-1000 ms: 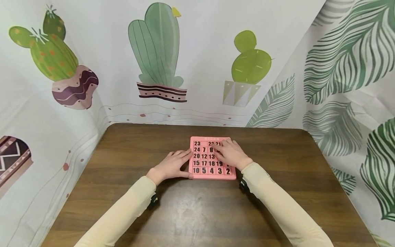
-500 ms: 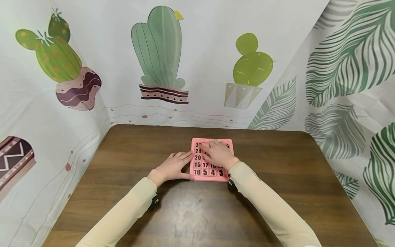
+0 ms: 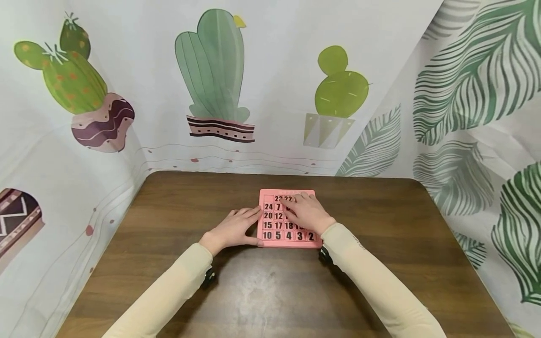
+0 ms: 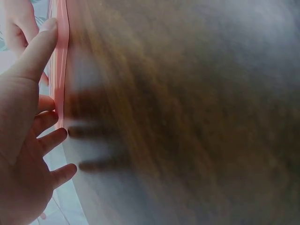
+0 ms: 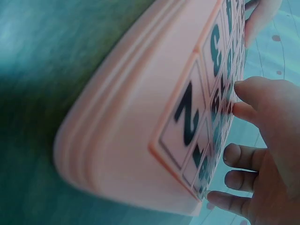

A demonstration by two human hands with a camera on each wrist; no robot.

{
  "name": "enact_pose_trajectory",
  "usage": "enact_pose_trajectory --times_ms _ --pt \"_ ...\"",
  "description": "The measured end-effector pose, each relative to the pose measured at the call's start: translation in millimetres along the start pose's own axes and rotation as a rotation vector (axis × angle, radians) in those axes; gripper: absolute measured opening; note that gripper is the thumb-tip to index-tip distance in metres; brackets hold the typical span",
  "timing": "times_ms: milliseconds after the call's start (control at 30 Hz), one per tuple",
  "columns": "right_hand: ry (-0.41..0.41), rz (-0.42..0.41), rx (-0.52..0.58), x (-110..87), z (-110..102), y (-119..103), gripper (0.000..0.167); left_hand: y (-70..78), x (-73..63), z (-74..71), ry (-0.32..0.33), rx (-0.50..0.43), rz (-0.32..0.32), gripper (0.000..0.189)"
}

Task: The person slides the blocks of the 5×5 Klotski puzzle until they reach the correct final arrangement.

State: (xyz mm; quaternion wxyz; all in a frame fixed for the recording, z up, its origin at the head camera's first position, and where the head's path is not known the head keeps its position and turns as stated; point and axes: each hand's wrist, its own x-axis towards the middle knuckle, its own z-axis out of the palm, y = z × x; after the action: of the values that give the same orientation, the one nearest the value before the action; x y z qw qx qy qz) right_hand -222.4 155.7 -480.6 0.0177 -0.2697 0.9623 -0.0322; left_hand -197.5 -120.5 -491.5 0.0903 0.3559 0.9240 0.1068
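Note:
A pink sliding number puzzle [image 3: 291,243] lies flat on the table, its square tiles printed with black numbers. The gap in its grid is at the top left corner, with the 23 tile [image 3: 278,199] just right of it. My left hand [image 3: 231,230] rests along the puzzle's left side, thumb near the lower corner and fingers spread farther up; the left wrist view has the thumb on the pink edge [image 4: 61,70]. Over the upper right tiles is my right hand [image 3: 312,214], index fingertip at the 23 tile, covering several numbers. The right wrist view shows its fingers extended above the tiles.
The brown wooden table [image 3: 262,291] reaches back to a white cloth backdrop [image 3: 279,94] printed with cacti and leaves. Dark wrist devices sit under both cream sleeves [image 3: 380,281].
The 23 tile has slid one place right, so the gap is now at the top left corner. My right hand went left over the tiles, then back right. The left hand stayed put.

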Motion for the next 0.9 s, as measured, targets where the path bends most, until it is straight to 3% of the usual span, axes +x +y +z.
enact_pose_trajectory --times_ms 233,433,900 --pt "0.012 -0.058 0.012 -1.3 -1 -6 0.048 -1.5 -0.6 0.7 -0.005 0.001 0.0 0.102" --pt "-0.035 -0.126 0.025 0.7 -3 -20 0.049 -1.8 0.2 0.5 -0.002 0.01 -0.001 0.102" --pt "-0.022 -0.077 0.006 15.3 -4 -23 0.047 0.6 -0.6 -1.8 -0.001 0.003 -0.003 0.103"
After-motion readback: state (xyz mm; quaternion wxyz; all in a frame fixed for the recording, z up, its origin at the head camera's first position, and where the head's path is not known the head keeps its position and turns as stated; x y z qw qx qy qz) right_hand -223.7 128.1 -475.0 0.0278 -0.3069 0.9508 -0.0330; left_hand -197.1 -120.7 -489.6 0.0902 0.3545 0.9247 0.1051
